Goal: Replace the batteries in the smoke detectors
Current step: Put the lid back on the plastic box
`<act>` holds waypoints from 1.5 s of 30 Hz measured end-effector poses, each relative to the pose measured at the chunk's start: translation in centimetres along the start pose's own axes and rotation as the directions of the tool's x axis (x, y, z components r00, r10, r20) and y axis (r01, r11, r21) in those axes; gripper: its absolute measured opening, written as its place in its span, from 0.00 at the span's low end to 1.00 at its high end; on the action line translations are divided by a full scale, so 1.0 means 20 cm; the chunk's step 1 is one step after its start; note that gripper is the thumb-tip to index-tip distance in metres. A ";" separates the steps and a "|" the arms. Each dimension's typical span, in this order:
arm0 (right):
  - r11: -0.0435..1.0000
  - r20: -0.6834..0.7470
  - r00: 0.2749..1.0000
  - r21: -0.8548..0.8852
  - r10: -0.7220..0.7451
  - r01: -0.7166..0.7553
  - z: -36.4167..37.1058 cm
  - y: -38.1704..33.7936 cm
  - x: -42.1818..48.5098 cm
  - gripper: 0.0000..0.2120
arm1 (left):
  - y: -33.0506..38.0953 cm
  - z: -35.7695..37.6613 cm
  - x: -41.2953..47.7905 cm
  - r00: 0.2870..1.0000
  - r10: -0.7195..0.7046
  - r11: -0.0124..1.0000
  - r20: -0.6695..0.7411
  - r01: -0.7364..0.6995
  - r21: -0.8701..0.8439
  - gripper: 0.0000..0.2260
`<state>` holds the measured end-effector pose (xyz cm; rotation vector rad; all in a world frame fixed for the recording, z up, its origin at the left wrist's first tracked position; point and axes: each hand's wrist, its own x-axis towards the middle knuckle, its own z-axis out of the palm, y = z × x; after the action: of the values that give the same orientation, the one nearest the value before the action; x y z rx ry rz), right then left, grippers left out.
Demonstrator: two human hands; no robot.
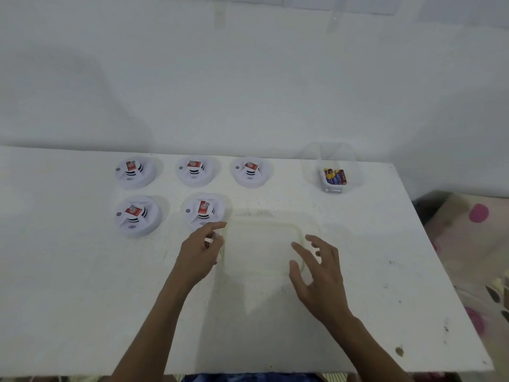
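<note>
Several white round smoke detectors with red labels lie on the white table (82,299): three in a back row (135,172), (196,171), (249,172), and two in front (137,215), (203,212). A clear tub (332,169) at the back right holds several batteries (335,177). A clear lid with a greenish rim (263,248) lies flat between my hands. My left hand (202,250) is at the lid's left edge, fingers extended, near the front right detector. My right hand (316,268) hovers spread over the lid's right edge. Neither hand holds anything.
A white wall rises behind the table. Past the table's right edge is a patterned cloth with pink spots (473,244). The table's near edge runs along the bottom of the view.
</note>
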<state>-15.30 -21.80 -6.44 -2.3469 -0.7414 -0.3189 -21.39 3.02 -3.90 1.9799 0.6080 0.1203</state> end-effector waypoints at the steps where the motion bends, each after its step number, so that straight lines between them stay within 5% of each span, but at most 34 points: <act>1: 0.999 0.017 0.999 0.031 0.039 -0.040 0.01 0.00 0.01 0.16 | 0.00 0.00 0.00 1.000 -0.001 1.000 0.001 0.001 0.009 0.13; 5: 0.993 0.055 0.994 0.073 0.092 -0.095 0.01 -0.01 0.02 0.14 | -0.02 -0.01 -0.01 1.000 0.002 0.999 0.010 -0.003 0.040 0.12; 13: 0.916 0.121 0.937 0.203 0.328 -0.347 0.00 -0.08 0.02 0.13 | -0.01 0.06 -0.06 0.976 0.087 0.977 -0.201 -0.045 0.209 0.11; 19: 0.855 0.114 0.891 0.250 0.440 -0.454 0.01 -0.15 0.04 0.11 | 0.01 0.08 -0.08 0.981 0.024 0.977 -0.192 0.018 0.214 0.16; 27: 0.859 0.204 0.887 0.235 0.415 -0.455 -0.02 -0.14 0.08 0.15 | 0.01 0.07 -0.08 0.996 0.002 0.992 -0.094 0.010 0.127 0.18; 30: 0.927 0.289 0.908 0.129 0.304 -0.352 -0.05 -0.12 0.15 0.27 | -0.01 0.07 -0.10 0.996 0.044 0.993 0.073 -0.052 0.103 0.32; 32: 0.969 0.371 0.908 0.069 0.196 -0.238 -0.06 -0.11 0.20 0.32 | -0.03 0.08 -0.09 0.980 0.028 0.978 0.196 -0.067 0.197 0.51; 34: 0.983 0.456 0.879 0.041 0.140 -0.179 -0.06 -0.10 0.23 0.33 | -0.04 0.08 -0.08 0.964 0.027 0.949 0.263 -0.108 0.297 0.58; 38: 0.979 0.370 0.906 -0.089 0.204 -0.184 -0.04 -0.09 0.23 0.28 | -0.05 0.08 -0.04 0.977 0.084 0.929 0.194 -0.147 0.339 0.50; 42: 0.935 0.283 0.894 -0.179 0.347 -0.307 -0.05 -0.10 0.20 0.24 | -0.04 0.10 -0.04 0.983 0.160 0.961 -0.087 -0.135 0.240 0.28; 45: 0.913 0.320 0.858 -0.064 0.401 -0.403 -0.04 -0.11 0.16 0.19 | 0.01 0.13 -0.06 0.986 0.123 0.987 -0.117 -0.108 0.123 0.11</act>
<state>-14.00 -19.49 -3.34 -2.5051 -0.3727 0.2642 -21.42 0.38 -4.70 2.1327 0.5909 0.2870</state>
